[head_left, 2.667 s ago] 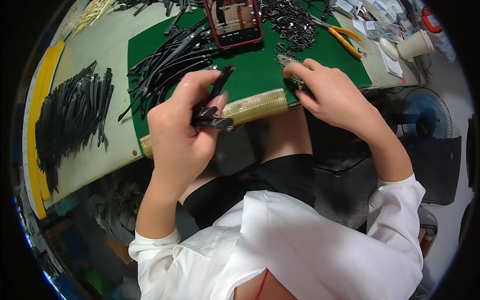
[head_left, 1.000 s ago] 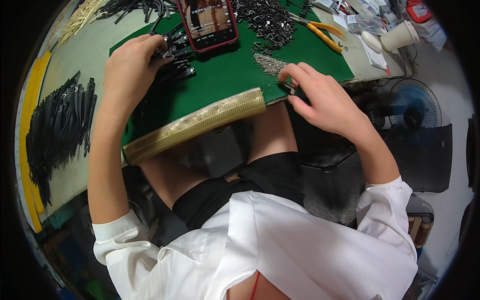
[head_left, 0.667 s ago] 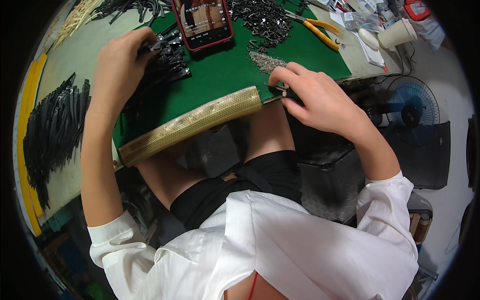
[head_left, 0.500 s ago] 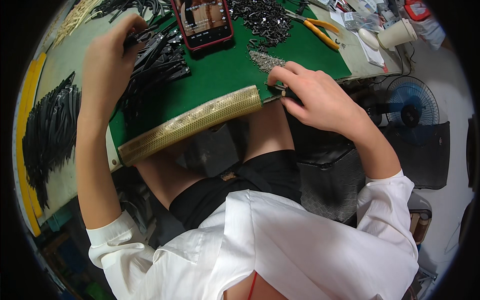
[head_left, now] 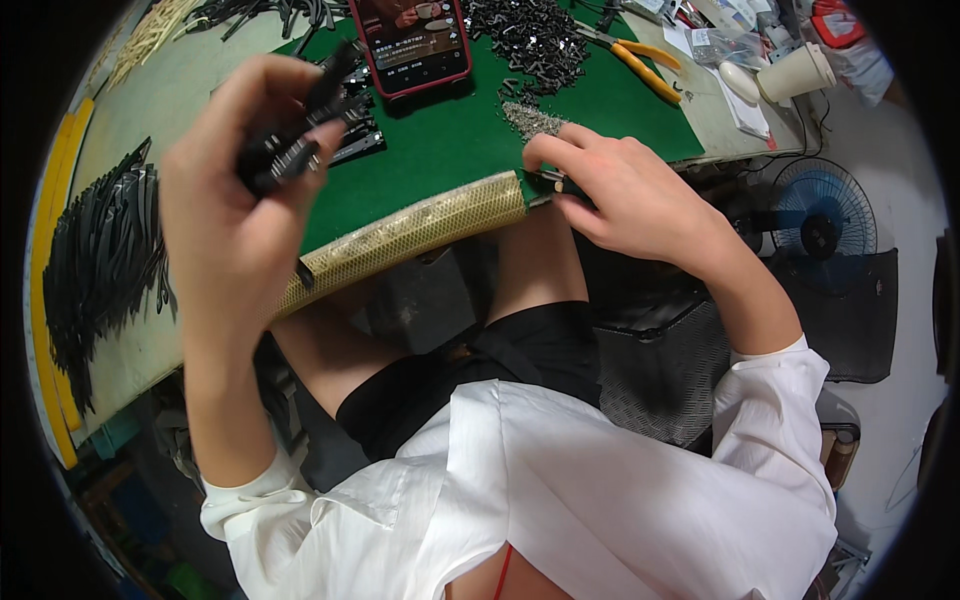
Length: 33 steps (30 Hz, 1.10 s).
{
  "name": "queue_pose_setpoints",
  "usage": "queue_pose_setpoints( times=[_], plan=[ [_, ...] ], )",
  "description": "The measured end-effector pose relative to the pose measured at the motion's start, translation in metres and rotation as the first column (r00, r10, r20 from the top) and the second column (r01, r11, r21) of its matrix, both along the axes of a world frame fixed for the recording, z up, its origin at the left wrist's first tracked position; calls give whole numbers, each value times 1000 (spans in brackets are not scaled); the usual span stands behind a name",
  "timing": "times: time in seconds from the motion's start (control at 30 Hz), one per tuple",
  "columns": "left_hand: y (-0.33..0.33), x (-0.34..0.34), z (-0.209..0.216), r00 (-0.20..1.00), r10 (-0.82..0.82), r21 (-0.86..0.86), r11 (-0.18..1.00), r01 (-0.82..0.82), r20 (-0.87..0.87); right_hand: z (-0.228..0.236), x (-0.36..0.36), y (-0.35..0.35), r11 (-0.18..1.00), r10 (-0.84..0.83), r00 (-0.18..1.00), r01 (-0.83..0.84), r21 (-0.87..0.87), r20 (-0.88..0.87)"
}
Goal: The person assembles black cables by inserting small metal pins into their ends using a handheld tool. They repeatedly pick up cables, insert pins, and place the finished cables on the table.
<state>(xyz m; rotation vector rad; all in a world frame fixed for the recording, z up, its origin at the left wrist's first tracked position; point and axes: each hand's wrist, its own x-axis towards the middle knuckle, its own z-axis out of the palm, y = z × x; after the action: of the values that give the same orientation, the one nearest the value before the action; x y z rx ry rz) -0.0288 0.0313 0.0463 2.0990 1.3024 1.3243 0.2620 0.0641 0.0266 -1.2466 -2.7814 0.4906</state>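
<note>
My left hand (head_left: 225, 185) is raised over the left part of the green mat (head_left: 430, 150), slightly blurred, its fingers closed around a bunch of black strips (head_left: 280, 155). More black strips (head_left: 362, 135) lie on the mat just behind it. At the mat's front edge my right hand (head_left: 640, 195) pinches a small tool (head_left: 552, 177) with a metal tip and a dark handle; the fingers cover most of it, so its kind is unclear. To the left of that tool, a gold mesh-patterned roll (head_left: 420, 222) runs along the table's near edge.
A phone (head_left: 415, 45) stands at the back of the mat. Beside it are a heap of small black pieces (head_left: 525, 50), grey bits (head_left: 530, 120) and orange-handled pliers (head_left: 645, 65). Black strips (head_left: 105, 265) lie far left. A cup (head_left: 795, 70) and a fan (head_left: 820, 220) are at right.
My left hand has come up and toward me from the strips on the mat, with a bunch of them in its grip. My right hand has shifted slightly left.
</note>
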Motion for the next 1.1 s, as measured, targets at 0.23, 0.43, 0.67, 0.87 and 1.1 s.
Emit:
queue_pose_setpoints(
  times=[0.23, 0.43, 0.67, 0.87, 1.1],
  plan=[
    [-27, 33, -26, 898, 2, -261, 957, 125, 439, 7, -9, -4, 998, -63, 993, 65, -14, 98],
    [-27, 35, -41, 993, 60, 75, 995, -68, 104, 12, -24, -9, 947, -140, 887, -10, -322, -440],
    [-22, 42, -39, 996, 74, 217, 973, -82, 44, 32, -53, -34, 499, -655, 517, -252, -829, -551],
    [-27, 39, -40, 994, 105, 158, 982, -99, -29, 29, -58, -34, 438, -689, 495, -297, -849, -529],
    [-20, 35, -43, 978, 144, 300, 949, -94, -149, 17, -64, -37, 630, -587, 553, -146, -763, -591]
  ],
)
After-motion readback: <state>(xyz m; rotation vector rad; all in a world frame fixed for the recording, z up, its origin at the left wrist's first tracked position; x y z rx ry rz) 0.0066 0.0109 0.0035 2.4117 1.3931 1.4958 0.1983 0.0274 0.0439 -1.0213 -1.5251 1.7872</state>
